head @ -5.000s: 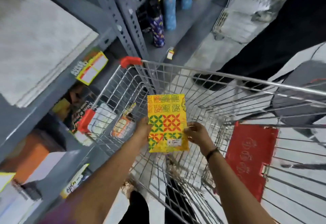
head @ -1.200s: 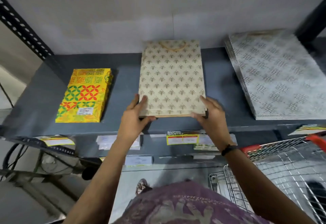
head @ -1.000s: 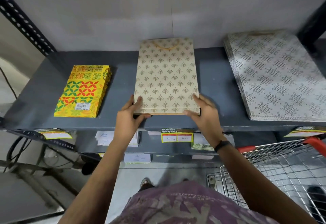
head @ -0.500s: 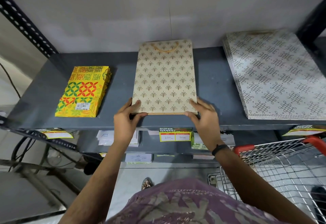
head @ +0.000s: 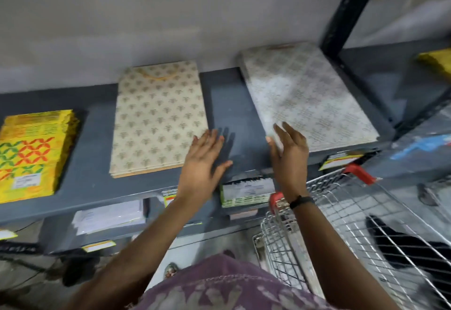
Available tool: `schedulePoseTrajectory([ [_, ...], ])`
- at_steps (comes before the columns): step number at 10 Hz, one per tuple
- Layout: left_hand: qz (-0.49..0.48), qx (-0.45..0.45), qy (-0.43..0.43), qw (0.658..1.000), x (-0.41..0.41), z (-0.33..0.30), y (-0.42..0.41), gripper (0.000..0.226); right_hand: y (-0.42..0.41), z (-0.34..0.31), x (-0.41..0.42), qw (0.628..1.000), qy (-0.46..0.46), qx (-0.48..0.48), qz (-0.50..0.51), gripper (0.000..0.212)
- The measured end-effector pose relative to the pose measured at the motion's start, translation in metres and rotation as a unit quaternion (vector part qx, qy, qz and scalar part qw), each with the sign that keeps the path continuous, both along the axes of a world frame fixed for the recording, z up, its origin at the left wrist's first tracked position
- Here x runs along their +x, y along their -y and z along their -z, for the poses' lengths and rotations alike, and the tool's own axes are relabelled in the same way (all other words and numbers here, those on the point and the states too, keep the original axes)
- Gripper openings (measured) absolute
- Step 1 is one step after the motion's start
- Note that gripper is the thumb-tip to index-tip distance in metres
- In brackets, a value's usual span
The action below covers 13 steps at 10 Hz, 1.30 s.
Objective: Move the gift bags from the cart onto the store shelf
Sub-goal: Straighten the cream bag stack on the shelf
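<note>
Three flat stacks of paper gift bags lie on the grey metal shelf (head: pixel 227 104): cream gold-motif bags (head: pixel 158 121) just left of the left hand (head: pixel 203 163), white patterned ones (head: pixel 310 95) under the right hand's (head: pixel 289 148) fingertips, yellow ones (head: pixel 31 153) far left. Both grips splayed, empty. One wire cart (head: pixel 353 224) sits below right.

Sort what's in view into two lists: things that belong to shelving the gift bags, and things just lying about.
Part of the job:
yellow patterned bags
beige gold-motif bags
white patterned bags
shelf
cart
left hand and right hand, both open and empty

Just lying about:
price tags
white packets on the lower shelf
</note>
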<state>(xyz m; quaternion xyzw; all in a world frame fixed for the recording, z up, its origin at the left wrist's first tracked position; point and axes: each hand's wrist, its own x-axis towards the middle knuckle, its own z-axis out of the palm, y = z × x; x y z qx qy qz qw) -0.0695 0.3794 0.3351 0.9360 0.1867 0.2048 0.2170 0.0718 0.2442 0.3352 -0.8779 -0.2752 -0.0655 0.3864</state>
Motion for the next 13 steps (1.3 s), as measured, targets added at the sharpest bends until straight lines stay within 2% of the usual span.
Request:
schedulePoseTrajectory([
  [1, 0.062, 0.016, -0.029, 0.998, 0.042, 0.006, 0.031, 0.062, 0.035, 0.007, 0.031, 0.995, 0.01, -0.049, 0.083, 0.042],
  [2, 0.083, -0.031, -0.074, 0.993, 0.074, 0.01, 0.051, 0.074, 0.062, 0.01, 0.052, 0.985, -0.058, -0.074, 0.142, 0.05],
  [3, 0.082, -0.05, -0.102, 0.99, 0.096, 0.016, 0.058, 0.079, 0.078, 0.011, 0.065, 0.982, -0.091, -0.066, 0.15, 0.053],
  [4, 0.068, -0.036, -0.108, 0.991, 0.105, 0.021, 0.063, 0.073, 0.086, 0.011, 0.071, 0.982, -0.107, -0.06, 0.142, 0.053],
  [5, 0.056, -0.017, -0.109, 0.992, 0.105, 0.022, 0.067, 0.065, 0.088, 0.016, 0.072, 0.984, -0.104, -0.058, 0.132, 0.052],
  [7, 0.05, 0.0, -0.109, 0.993, 0.105, 0.021, 0.07, 0.067, 0.09, 0.022, 0.071, 0.986, -0.092, -0.06, 0.128, 0.052],
  [9, 0.036, 0.023, -0.101, 0.994, 0.103, 0.023, 0.076, 0.048, 0.093, 0.028, 0.07, 0.985, -0.097, -0.053, 0.13, 0.053],
  [11, 0.028, 0.051, -0.13, 0.99, 0.103, 0.019, 0.082, 0.046, 0.094, 0.028, 0.067, 0.984, -0.082, -0.084, 0.136, 0.053],
  [12, 0.048, 0.095, -0.108, 0.988, 0.1, 0.024, 0.077, 0.046, 0.086, 0.029, 0.058, 0.984, -0.07, -0.105, 0.129, 0.055],
  [13, 0.052, 0.097, -0.088, 0.99, 0.093, 0.025, 0.072, 0.047, 0.073, 0.03, 0.04, 0.986, -0.05, -0.118, 0.109, 0.056],
])
